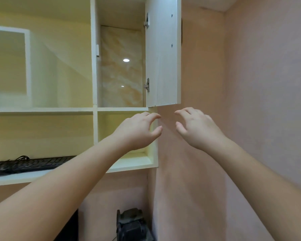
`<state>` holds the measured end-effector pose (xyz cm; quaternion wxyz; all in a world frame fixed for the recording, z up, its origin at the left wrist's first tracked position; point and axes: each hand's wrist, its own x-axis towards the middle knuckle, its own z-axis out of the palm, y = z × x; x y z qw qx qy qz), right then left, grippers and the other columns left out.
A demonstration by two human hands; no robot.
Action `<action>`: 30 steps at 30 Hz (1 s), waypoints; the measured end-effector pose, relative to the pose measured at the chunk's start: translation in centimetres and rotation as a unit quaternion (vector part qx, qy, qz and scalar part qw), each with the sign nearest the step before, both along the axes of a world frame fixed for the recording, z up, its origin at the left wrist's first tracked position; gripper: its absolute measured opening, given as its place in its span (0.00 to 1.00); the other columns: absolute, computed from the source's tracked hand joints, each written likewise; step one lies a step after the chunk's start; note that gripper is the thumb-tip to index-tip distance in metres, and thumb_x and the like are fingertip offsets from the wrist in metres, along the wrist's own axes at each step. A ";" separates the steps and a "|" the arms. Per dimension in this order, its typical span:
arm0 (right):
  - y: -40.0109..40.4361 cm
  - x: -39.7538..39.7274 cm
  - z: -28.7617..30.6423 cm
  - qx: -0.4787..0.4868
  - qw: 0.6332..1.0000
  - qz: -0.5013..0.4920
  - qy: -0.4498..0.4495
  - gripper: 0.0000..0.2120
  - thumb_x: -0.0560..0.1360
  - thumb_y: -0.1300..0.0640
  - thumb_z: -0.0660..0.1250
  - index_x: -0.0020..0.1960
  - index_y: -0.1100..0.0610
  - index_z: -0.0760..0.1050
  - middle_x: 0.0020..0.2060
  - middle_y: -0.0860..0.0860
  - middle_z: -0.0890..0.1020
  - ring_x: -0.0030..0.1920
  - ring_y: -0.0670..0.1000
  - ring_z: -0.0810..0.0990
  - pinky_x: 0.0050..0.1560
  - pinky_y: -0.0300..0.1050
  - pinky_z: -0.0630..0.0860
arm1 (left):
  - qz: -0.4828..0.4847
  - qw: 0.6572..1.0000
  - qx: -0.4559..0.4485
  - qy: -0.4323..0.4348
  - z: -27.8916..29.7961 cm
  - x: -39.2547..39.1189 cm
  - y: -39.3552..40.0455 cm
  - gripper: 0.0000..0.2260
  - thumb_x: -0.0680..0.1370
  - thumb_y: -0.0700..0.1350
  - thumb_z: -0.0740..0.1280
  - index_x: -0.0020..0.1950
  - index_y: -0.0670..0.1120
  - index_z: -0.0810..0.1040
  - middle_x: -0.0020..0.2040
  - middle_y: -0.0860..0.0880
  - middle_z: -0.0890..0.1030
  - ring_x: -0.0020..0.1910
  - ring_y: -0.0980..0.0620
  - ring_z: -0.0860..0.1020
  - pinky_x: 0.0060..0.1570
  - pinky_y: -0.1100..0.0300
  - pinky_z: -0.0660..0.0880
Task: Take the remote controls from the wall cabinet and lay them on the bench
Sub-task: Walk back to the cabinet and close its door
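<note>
The white wall cabinet (94, 108) fills the upper left, and its right-hand door (163, 53) is swung open. The compartment behind the door shows only a marbled back panel (122, 66); no remote control is visible in any compartment. Both my arms reach up toward the cabinet's lower right corner. My left hand (137, 130) hovers in front of the small lower right cubby, fingers loosely curved and empty. My right hand (196, 127) hangs just below the open door's bottom edge, in front of the pink wall, also empty with relaxed fingers.
A black keyboard (28, 164) with a cable lies on the lower left shelf. A dark bulky object (132, 225) sits below the cabinet at the bottom centre. A pink wall (250, 84) closes the right side. A framed pane (9, 65) stands at upper left.
</note>
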<state>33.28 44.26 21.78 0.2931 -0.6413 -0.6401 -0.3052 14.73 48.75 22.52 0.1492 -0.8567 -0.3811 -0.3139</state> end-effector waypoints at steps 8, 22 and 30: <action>2.9 0.8 4.2 0.054 0.990 -0.012 0.128 0.24 0.80 0.48 0.54 0.74 0.52 0.61 0.71 0.50 0.68 0.68 0.53 0.68 0.64 0.51 0.67 | -0.037 0.999 0.013 -0.010 1.4 -1.3 4.1 0.22 0.80 0.58 0.56 0.74 0.56 0.63 0.72 0.54 0.69 0.70 0.52 0.67 0.65 0.54 0.68; 6.9 -0.9 7.5 0.146 0.944 0.116 0.273 0.15 0.80 0.52 0.52 0.44 0.64 0.66 0.36 0.54 0.72 0.35 0.54 0.67 0.33 0.48 0.63 | -0.160 0.982 -0.044 -0.093 3.8 -3.1 9.8 0.21 0.80 0.58 0.58 0.73 0.58 0.65 0.67 0.55 0.74 0.66 0.55 0.71 0.62 0.57 0.69; 8.8 0.0 8.9 0.099 0.853 0.399 0.322 0.17 0.83 0.52 0.53 0.67 0.53 0.73 0.55 0.51 0.83 0.55 0.49 0.82 0.57 0.43 0.78 | -0.239 0.950 -0.059 -0.192 5.4 0.1 9.5 0.21 0.80 0.57 0.59 0.73 0.58 0.65 0.65 0.56 0.75 0.60 0.58 0.74 0.60 0.57 0.72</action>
